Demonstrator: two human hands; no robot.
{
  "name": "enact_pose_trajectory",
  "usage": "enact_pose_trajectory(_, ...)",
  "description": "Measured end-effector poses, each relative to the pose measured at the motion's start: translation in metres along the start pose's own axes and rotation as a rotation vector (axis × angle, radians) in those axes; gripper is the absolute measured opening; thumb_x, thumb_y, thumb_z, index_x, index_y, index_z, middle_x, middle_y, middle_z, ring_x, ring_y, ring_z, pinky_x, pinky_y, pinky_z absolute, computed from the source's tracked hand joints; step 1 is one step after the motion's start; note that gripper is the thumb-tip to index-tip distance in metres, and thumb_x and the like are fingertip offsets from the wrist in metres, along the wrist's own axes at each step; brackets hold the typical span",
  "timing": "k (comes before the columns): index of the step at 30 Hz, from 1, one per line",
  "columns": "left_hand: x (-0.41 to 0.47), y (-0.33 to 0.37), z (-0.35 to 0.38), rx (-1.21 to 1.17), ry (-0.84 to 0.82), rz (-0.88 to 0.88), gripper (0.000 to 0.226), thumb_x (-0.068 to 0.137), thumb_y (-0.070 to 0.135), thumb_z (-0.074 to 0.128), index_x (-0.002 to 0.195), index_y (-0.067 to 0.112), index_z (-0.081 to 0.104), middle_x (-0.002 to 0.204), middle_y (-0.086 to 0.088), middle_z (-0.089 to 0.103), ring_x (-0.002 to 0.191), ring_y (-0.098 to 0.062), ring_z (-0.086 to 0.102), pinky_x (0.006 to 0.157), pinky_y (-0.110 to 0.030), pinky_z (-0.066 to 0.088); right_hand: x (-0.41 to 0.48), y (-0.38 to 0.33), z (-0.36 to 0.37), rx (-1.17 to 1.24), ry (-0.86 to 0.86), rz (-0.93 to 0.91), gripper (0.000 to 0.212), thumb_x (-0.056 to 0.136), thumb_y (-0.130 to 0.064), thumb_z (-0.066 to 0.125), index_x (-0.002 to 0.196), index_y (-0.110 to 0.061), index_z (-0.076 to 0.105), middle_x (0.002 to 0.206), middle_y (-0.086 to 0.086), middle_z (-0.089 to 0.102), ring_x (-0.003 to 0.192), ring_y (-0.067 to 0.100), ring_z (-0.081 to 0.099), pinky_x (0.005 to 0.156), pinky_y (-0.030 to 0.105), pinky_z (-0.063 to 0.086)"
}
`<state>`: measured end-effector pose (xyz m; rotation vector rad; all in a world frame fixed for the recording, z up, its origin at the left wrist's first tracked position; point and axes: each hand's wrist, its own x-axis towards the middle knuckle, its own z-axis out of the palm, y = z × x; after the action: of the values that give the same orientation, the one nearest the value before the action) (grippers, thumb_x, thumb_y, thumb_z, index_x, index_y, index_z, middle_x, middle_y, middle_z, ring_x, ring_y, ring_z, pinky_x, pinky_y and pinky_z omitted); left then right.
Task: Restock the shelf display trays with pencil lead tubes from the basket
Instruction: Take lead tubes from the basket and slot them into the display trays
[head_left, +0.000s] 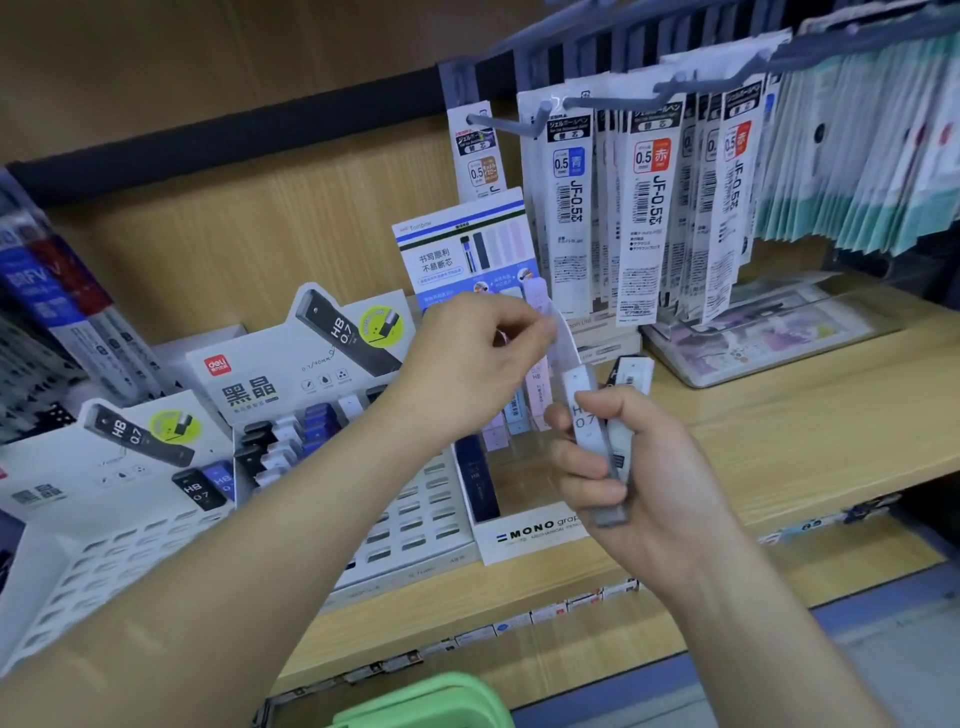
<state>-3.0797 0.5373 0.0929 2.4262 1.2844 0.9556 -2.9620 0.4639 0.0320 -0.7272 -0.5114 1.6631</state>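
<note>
My right hand (631, 467) grips a small bunch of grey pencil lead tubes (592, 431) marked 0.7, held upright over the MONO display tray (524, 535). My left hand (478, 364) pinches the top of one pale tube (563, 332) from that bunch. The MONO tray holds a dark blue tube (478, 480) and pastel tubes (537, 387) at its back. Two white Deli trays (415, 525) (98, 561) stand to the left, with dark and blue tubes in their rear rows. A green basket (431, 701) shows at the bottom edge.
Gel pen refill packs (649, 208) hang from hooks at upper right, close above the MONO tray. A clear tray of flat packets (769, 332) lies on the wooden shelf (805, 415) to the right. Blue pen boxes (47, 312) stand at far left.
</note>
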Motion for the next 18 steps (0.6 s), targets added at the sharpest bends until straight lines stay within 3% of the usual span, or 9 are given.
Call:
enact_pose_trajectory(2, -0.007, 0.007, -0.004, -0.221, -0.111, -0.115, 0.023, 0.095, 0.035, 0.056, 0.093, 0.02, 0.073, 0.066, 0.012, 0.064, 0.061, -0.001, 0.053, 0.065, -0.021, 0.045, -0.001, 0.0, 0.001, -0.031, -0.072, 0.033, 0.01, 0.071, -0.02, 0.06, 0.068, -0.01, 0.059, 0.069, 0.004, 0.038, 0.044, 0.006, 0.02, 0.034, 0.016, 0.008)
enact_pose_trajectory(4, -0.011, 0.01, -0.008, -0.344, -0.249, -0.195, 0.02, 0.093, 0.036, 0.058, 0.1, 0.024, 0.072, 0.072, 0.021, 0.067, 0.071, 0.008, 0.058, 0.072, -0.015, 0.045, -0.004, 0.0, 0.003, -0.026, -0.163, 0.069, 0.01, 0.073, -0.011, 0.06, 0.081, -0.007, 0.055, 0.069, 0.004, 0.047, 0.041, 0.005, 0.027, 0.03, 0.013, 0.014)
enact_pose_trajectory(6, -0.011, 0.009, -0.011, -0.431, -0.328, -0.259, 0.015, 0.089, 0.032, 0.064, 0.097, 0.024, 0.074, 0.081, 0.014, 0.071, 0.079, 0.001, 0.063, 0.077, -0.017, 0.048, -0.006, 0.001, 0.005, -0.028, -0.245, 0.124, 0.016, 0.074, -0.005, 0.06, 0.088, -0.006, 0.052, 0.07, 0.006, 0.052, 0.039, 0.005, 0.033, 0.028, 0.012, 0.02)
enact_pose_trajectory(9, -0.012, 0.004, -0.019, -0.553, -0.213, -0.306, 0.005, 0.084, 0.023, 0.07, 0.084, 0.02, 0.074, 0.071, 0.008, 0.068, 0.064, -0.003, 0.059, 0.069, -0.021, 0.047, -0.007, 0.003, 0.006, -0.077, -0.247, 0.098, 0.017, 0.075, -0.007, 0.061, 0.09, -0.007, 0.053, 0.073, 0.007, 0.054, 0.04, 0.006, 0.034, 0.029, 0.012, 0.019)
enact_pose_trajectory(12, -0.013, -0.005, -0.029, -0.72, -0.039, -0.35, 0.004, 0.085, 0.011, 0.069, 0.087, 0.011, 0.072, 0.07, -0.002, 0.068, 0.059, -0.009, 0.061, 0.061, -0.02, 0.052, -0.007, 0.003, 0.007, -0.156, -0.155, -0.026, 0.027, 0.076, -0.011, 0.068, 0.098, -0.01, 0.053, 0.074, 0.005, 0.056, 0.042, 0.006, 0.033, 0.033, 0.014, 0.014)
enact_pose_trajectory(18, -0.033, -0.018, -0.045, -0.606, 0.077, -0.297, 0.013, 0.085, 0.007, 0.068, 0.093, 0.016, 0.073, 0.072, -0.001, 0.071, 0.062, -0.009, 0.064, 0.062, -0.017, 0.052, -0.005, 0.01, 0.017, -0.355, -0.06, -0.089, 0.016, 0.087, -0.02, 0.066, 0.094, -0.006, 0.06, 0.064, 0.001, 0.054, 0.037, 0.007, 0.028, 0.034, 0.012, 0.016)
